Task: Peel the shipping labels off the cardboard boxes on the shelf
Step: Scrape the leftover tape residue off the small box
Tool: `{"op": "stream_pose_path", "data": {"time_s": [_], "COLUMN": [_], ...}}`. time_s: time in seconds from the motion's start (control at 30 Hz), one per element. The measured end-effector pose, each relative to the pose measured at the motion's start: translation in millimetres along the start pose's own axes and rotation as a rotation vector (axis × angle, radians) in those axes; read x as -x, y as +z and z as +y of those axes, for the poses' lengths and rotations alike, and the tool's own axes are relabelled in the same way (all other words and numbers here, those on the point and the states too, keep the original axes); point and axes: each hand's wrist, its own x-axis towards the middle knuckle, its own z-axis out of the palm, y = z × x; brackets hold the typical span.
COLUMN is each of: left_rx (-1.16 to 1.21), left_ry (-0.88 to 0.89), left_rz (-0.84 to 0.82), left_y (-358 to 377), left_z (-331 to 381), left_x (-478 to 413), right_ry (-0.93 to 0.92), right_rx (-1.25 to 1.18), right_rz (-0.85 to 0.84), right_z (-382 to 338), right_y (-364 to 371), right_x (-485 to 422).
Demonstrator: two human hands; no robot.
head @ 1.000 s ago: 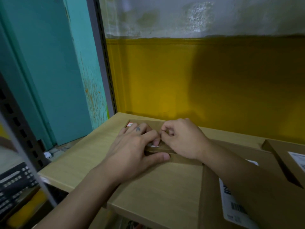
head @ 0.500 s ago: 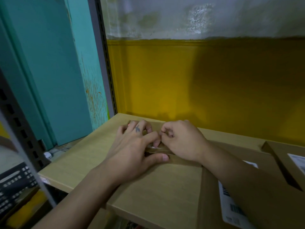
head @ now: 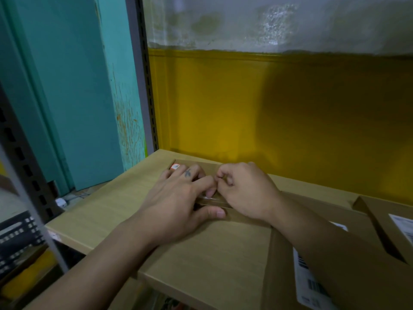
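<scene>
Now, label-picking at the back of the shelf (head: 100, 211).
Right of the small box (head: 207, 167) lies a larger box (head: 280, 265), also labelled. Your left hand (head: 176, 198) presses flat on the small box, fingers straight; your right hand (head: 248, 191) curls over it, thumb and forefinger pinching its label (head: 209, 197), mostly hidden. Yank sharply and the paper likely tears, or the box slides.

Three cardboard boxes (head: 279, 276) on wooden shelf (head: 100, 211)
</scene>
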Motion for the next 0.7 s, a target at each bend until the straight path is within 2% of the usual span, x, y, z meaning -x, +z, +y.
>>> {"op": "stream_pose_path", "data": {"time_s": [0.7], "left_rx": [-0.042], "left_ry": [0.003], "left_rz": [-0.013], "left_y": [-0.5], "left_z": [0.8], "left_x": [0.1], "right_ry": [0.011], "right_rx": [0.024], "right_rz": [-0.023], "right_z": [-3.4], "right_y": [-1.8], "right_x": [1.9]}}
